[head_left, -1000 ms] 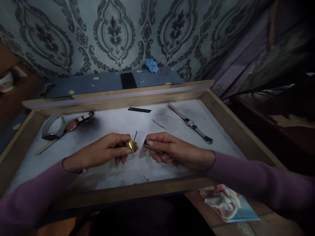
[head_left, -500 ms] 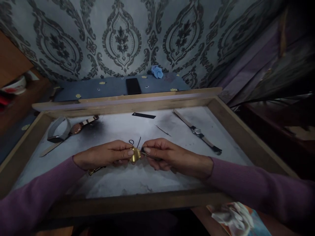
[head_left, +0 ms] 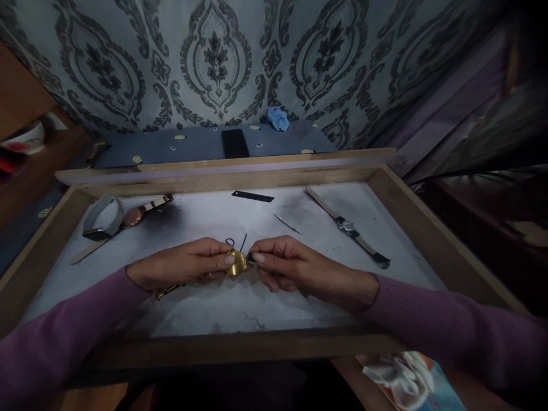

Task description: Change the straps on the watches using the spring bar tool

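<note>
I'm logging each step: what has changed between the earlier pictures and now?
The left hand and right hand have drawn together, bringing gold piece and dark item closer. The gold piece has turned, showing more face. Both holds remain; dark strip and thin tool lie unmoved.

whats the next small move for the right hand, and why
Perhaps steady the small dark piece against the gold piece: the right hand grips it beside the gold edge, while the left hand pinches the gold. Whether they touch is unclear.
</note>
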`<move>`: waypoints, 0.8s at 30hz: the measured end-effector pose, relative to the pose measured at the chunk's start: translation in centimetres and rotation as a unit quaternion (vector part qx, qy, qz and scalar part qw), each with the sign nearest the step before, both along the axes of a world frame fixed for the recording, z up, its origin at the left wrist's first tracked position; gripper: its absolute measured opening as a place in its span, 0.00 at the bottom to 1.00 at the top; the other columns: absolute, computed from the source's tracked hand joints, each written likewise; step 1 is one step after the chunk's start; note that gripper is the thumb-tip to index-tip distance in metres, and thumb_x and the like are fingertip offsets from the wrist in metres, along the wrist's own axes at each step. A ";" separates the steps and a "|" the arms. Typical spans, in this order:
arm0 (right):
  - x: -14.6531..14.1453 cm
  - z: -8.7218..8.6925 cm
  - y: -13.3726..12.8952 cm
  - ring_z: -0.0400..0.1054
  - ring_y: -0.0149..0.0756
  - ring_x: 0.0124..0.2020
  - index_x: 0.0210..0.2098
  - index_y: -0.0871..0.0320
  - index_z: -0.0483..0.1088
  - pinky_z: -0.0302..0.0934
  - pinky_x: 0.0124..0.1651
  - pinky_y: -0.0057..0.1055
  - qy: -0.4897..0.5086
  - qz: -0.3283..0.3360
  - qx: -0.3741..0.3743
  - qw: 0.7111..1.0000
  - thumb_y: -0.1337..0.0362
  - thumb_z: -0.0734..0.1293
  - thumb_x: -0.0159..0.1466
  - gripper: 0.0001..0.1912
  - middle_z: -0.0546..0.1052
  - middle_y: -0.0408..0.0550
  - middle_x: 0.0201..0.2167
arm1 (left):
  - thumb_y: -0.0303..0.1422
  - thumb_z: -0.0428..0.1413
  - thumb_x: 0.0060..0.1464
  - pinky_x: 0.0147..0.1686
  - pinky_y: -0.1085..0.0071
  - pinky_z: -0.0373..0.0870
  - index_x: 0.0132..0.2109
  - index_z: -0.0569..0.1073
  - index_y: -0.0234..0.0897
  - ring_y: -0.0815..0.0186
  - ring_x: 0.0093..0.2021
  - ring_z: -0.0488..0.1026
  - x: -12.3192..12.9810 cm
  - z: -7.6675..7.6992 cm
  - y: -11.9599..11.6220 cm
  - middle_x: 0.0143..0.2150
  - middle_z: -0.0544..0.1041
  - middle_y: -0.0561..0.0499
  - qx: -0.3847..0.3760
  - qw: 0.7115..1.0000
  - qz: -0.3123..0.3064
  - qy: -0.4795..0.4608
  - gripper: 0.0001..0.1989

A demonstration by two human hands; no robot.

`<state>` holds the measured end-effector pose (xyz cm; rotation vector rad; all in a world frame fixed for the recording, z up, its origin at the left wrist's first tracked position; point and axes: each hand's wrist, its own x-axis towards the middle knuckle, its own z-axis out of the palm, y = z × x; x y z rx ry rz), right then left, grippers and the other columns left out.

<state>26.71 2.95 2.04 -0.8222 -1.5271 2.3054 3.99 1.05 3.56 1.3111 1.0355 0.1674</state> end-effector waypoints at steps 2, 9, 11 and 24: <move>0.0 0.1 0.0 0.45 0.19 0.14 0.35 0.62 0.66 0.37 0.17 0.22 -0.009 0.002 0.010 1.000 0.57 0.62 0.67 0.13 0.66 0.36 0.18 | 0.50 0.50 0.58 0.25 0.76 0.51 0.41 0.70 0.35 0.73 0.26 0.52 0.0 0.1 0.0 0.27 0.58 0.56 -0.024 1.000 0.014 -0.008 0.20; -0.1 0.5 0.0 0.45 0.19 0.14 0.35 0.63 0.66 0.38 0.18 0.22 -0.030 0.009 0.043 0.999 0.58 0.61 0.67 0.13 0.66 0.36 0.18 | 0.49 0.50 0.58 0.24 0.76 0.49 0.38 0.70 0.34 0.74 0.26 0.51 0.3 0.8 0.1 0.27 0.57 0.57 -0.013 1.000 0.001 0.002 0.20; -0.1 0.6 0.0 0.46 0.19 0.15 0.34 0.63 0.66 0.38 0.18 0.23 -0.036 0.010 0.051 0.998 0.57 0.61 0.67 0.13 0.65 0.37 0.18 | 0.48 0.50 0.59 0.23 0.76 0.48 0.39 0.70 0.34 0.74 0.25 0.50 0.4 0.9 0.1 0.26 0.55 0.58 -0.005 1.000 -0.007 0.003 0.19; -0.1 1.0 0.0 0.46 0.19 0.15 0.32 0.63 0.66 0.40 0.17 0.22 -0.048 0.028 0.104 0.993 0.57 0.60 0.68 0.15 0.64 0.36 0.18 | 0.46 0.49 0.60 0.24 0.74 0.49 0.36 0.68 0.33 0.73 0.25 0.51 0.4 1.0 0.2 0.25 0.56 0.58 0.031 0.998 -0.050 0.005 0.18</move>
